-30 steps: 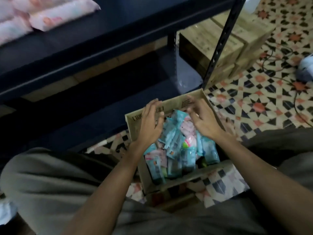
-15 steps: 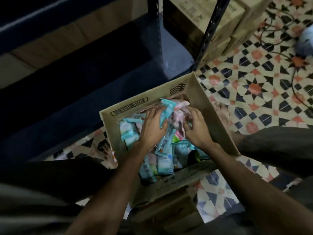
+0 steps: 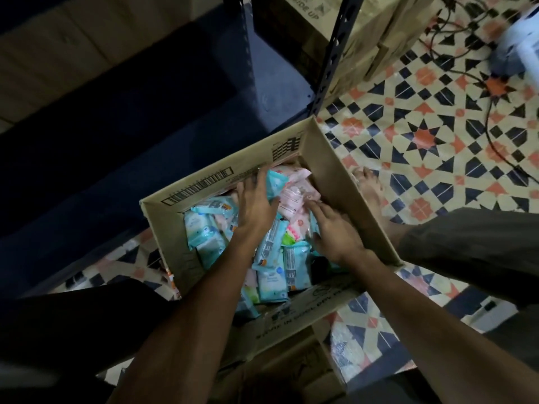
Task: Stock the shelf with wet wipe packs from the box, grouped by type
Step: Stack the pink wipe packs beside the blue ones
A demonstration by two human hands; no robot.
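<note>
picking stage — left hand (image 3: 255, 204) grips a blue pack (image 3: 275, 185), right hand (image 3: 335, 231) lies flat on a pink pack (image 3: 294, 196) in the box (image 3: 335, 170). next — probably lift same-type ones out.

Patterned tile floor (image 3: 423, 135) and a dark shelf (image 3: 163, 135) — what rests on them.

An open cardboard box (image 3: 335, 182) of wipe packs stands on the floor just in front of the shelf's low board. Black cables (image 3: 495, 147) trail across the tiles at right — stacked cartons (image 3: 376, 39) sit beyond the shelf post (image 3: 335, 51), and a bare foot (image 3: 369, 188) rests beside the box.
</note>
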